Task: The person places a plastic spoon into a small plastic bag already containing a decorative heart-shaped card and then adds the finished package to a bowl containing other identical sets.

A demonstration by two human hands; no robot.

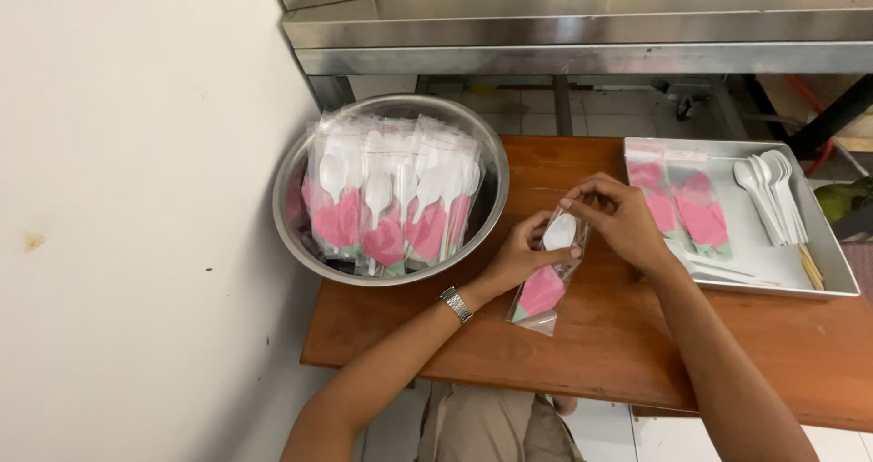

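A wooden table (600, 335) carries a steel bowl (296, 198) at its left edge, packed with upright bagged spoon sets (391, 203). A metal tray (823, 253) at the right edge holds loose white spoons (773, 194) and pink napkins (682, 203). Mid-table, the left hand (518, 260) and right hand (618, 218) each close their grip on a clear bag (548, 276) with a spoon and pink napkin inside.

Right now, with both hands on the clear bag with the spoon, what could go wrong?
1. Both hands, left and right, pinch only the top of the clear bag; the white spoon might slip out if the bag tips.
2. The steel bowl of packed bags overhangs the wooden table edge; a nudge from the left forearm could possibly tip it.
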